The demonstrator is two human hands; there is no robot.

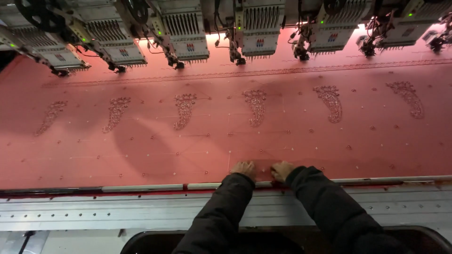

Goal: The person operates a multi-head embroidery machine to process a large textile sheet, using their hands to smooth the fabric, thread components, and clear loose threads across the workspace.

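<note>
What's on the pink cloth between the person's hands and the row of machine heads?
In the head view, between the hands and the machine heads: pink fabric with a paisley motif and stitched border line.

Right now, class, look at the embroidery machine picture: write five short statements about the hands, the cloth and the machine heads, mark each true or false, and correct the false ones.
1. Both hands rest at the near edge of the pink fabric. True: the left hand and right hand lie side by side there.
2. The fabric is plain, with no stitching. False: a row of paisley motifs runs across it.
3. The embroidery heads stand along the far edge. True.
4. The right hand holds scissors. False: no tool shows in either hand.
5. The sleeves are white. False: they are dark.
</note>
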